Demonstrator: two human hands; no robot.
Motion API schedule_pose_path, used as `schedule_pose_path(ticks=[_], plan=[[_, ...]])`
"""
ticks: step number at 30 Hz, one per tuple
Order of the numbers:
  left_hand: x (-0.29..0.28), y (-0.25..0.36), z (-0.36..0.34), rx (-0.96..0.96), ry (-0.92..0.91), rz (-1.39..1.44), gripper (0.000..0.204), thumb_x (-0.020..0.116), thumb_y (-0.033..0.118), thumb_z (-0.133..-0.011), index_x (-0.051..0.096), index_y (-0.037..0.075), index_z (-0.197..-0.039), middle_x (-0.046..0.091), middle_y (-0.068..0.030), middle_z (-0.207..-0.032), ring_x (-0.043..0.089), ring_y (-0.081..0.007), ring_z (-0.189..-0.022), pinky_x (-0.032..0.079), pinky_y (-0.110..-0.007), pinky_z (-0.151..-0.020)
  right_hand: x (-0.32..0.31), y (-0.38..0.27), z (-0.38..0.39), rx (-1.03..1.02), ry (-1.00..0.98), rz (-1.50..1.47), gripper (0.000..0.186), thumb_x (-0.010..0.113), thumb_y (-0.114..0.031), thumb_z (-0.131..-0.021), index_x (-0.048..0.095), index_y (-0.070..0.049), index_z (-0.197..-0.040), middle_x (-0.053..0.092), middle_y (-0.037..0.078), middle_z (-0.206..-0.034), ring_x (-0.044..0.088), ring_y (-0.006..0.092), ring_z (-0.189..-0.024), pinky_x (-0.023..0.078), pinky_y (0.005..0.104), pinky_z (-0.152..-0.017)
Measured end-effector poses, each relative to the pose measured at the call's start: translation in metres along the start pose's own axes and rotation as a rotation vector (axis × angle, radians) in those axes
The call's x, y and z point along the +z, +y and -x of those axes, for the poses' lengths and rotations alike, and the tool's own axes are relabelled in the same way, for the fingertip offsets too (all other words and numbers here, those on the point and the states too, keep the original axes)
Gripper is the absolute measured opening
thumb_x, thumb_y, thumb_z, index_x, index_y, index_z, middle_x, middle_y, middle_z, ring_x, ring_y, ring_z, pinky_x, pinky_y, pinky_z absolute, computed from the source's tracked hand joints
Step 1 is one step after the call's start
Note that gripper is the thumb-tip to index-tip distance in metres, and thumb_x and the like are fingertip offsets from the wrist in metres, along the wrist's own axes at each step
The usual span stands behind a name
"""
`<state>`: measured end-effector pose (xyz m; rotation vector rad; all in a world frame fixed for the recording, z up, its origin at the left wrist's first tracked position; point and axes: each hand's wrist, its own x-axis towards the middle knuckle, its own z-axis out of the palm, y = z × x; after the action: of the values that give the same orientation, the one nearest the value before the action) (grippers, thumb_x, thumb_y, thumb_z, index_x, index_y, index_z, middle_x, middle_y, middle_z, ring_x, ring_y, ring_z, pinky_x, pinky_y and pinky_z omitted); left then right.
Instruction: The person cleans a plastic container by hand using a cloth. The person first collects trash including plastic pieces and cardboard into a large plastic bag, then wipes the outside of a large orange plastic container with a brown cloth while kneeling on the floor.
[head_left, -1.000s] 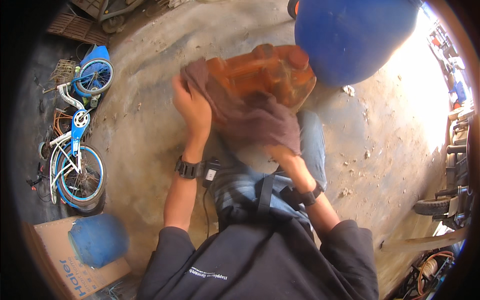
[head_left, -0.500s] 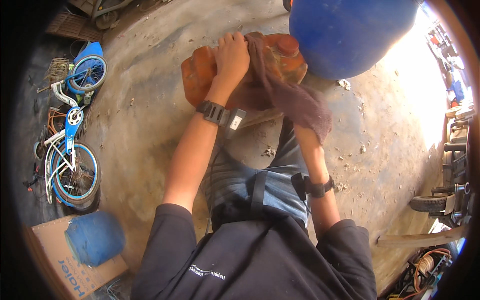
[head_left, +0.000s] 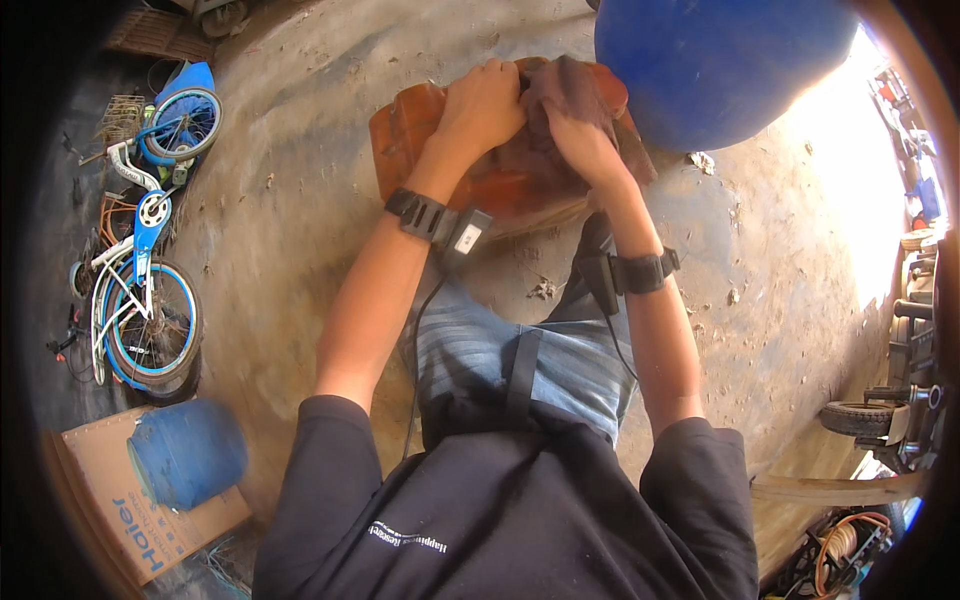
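A dirty orange-red plastic jerrycan (head_left: 410, 130) rests in front of me, its cap end toward the right. My left hand (head_left: 485, 108) is closed over the middle of its top, around what seems to be the handle; the fingertips are partly hidden. Against the can's right part my right hand (head_left: 578, 138) presses a bunched brown cloth (head_left: 575, 85). The fingers are closed on that cloth, and a loose end hangs down at the can's right side. The cap is mostly covered by the cloth and hand.
A large blue barrel (head_left: 715, 70) stands close behind the can on the right. On the left lie a blue-and-white bicycle (head_left: 150, 260), a cardboard box (head_left: 100, 480) and a small blue drum (head_left: 190, 455). Wheels, a wooden bar (head_left: 840, 488) and coiled hose (head_left: 848, 540) line the right.
My right hand has moved up and away from me with the cloth, from the can's near side onto its top right part. My left hand stays on the can.
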<state>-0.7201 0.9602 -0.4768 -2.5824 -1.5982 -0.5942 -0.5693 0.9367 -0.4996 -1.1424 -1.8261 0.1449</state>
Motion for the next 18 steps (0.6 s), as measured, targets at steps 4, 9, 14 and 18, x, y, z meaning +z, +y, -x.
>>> schedule_pose_path(ticks=[4,9,14,18], plan=[[0.008,0.001,0.018,-0.012,0.113,0.07,0.021,0.058,0.018,-0.086,0.057,0.001,-0.098,0.06,-0.0157,-0.098,0.058,-0.0374,-0.094,0.049,-0.048,-0.076,0.025,0.001,0.008,0.03,-0.002,0.189,0.014,0.051,-0.011,-0.082,0.062,-0.004,-0.087,0.062,0.02,-0.093,0.059,0.0391,-0.088,0.048,0.0476,-0.074],[0.007,0.015,0.022,-0.072,0.204,0.019,0.02,0.056,0.018,-0.089,0.059,-0.001,-0.094,0.061,-0.0167,-0.097,0.058,-0.0391,-0.092,0.049,-0.048,-0.077,-0.014,-0.039,0.027,0.052,0.128,0.272,0.02,0.05,-0.007,-0.082,0.061,0.0,-0.097,0.061,0.022,-0.1,0.058,0.0408,-0.091,0.049,0.0462,-0.074],[0.018,0.018,0.014,-0.104,0.267,-0.008,0.022,0.061,0.019,-0.086,0.062,-0.003,-0.087,0.061,-0.0168,-0.087,0.059,-0.0335,-0.089,0.051,-0.044,-0.074,-0.015,-0.053,0.074,0.208,0.251,0.155,0.03,0.042,-0.009,-0.092,0.056,-0.001,-0.118,0.058,0.026,-0.115,0.056,0.0425,-0.107,0.045,0.0469,-0.09],[0.018,0.022,0.027,-0.012,0.302,-0.034,0.022,0.063,0.02,-0.084,0.058,-0.001,-0.09,0.059,-0.0159,-0.092,0.056,-0.0334,-0.091,0.047,-0.042,-0.077,-0.02,-0.052,0.051,0.415,-0.391,0.318,0.026,0.044,-0.01,-0.091,0.057,-0.004,-0.112,0.064,0.027,-0.097,0.065,0.0402,-0.088,0.052,0.0497,-0.075]])
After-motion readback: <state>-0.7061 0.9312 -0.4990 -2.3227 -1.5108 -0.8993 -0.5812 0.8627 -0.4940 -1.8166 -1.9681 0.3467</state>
